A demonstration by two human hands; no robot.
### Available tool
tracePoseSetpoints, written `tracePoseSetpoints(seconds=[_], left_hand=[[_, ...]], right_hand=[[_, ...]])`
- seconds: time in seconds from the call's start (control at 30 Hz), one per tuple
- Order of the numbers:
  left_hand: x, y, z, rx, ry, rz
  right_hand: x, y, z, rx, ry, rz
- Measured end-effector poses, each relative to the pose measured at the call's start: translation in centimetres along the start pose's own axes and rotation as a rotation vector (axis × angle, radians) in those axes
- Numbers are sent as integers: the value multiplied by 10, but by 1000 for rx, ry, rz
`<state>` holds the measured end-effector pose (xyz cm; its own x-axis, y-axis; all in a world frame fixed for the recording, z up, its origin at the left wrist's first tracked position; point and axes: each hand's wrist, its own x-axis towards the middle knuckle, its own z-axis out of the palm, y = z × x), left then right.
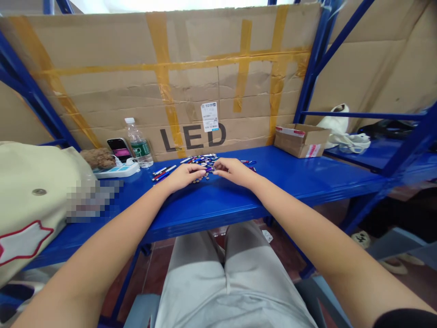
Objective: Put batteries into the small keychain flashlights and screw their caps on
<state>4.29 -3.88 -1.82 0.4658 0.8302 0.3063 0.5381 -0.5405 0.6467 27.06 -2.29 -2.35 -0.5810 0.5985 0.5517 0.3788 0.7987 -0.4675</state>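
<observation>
In front of me, above the blue tabletop, my left hand (184, 176) pinches a short purple pen-like piece (209, 169) between thumb and fingers. My right hand (234, 171) is closed at the other end of that piece, thumb and forefinger together; its fingers partly hide what they grip. Just behind both hands lies a loose pile of blue, red and silver pens (200, 159). More pens (164, 173) lie side by side to the left of my left hand. Several small round pieces (198, 181), too small to name, are scattered under my fingertips.
On the left stand a cream bag (37, 191), a power strip (119, 170), a phone (119, 148) and a water bottle (139, 146). An open cardboard box (300, 139) sits at the back right. A large cardboard sheet (129, 95) and blue rack posts (312, 68) enclose the table (293, 175).
</observation>
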Motion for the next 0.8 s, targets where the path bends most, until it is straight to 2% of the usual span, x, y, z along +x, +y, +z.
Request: tracePoseSetpoints(seconds=[0.1,0.2,0.3,0.47,0.57,0.63,0.73,0.8], left_hand=[[-2,2,0,-75,-37,-62],[-1,3,0,-6,-50,20],[0,5,-1,114,-41,158],[-2,8,-1,263,24,339],[-1,8,1,323,44,391],[1,8,2,348,80,384],[3,3,1,358,185,289],[3,-2,-3,354,221,207]], right_hand=[[-2,-11,-3,-431,-89,-90],[-5,-16,-4,-618,-172,-118],[-7,-13,-4,-564,-199,-116],[-8,-2,-1,-196,-173,-106],[-8,-4,-2,12,-190,-28],[-8,-5,-7,33,-180,31],[-15,6,-26,-175,-3,203],[-24,22,-42,-388,125,428]])
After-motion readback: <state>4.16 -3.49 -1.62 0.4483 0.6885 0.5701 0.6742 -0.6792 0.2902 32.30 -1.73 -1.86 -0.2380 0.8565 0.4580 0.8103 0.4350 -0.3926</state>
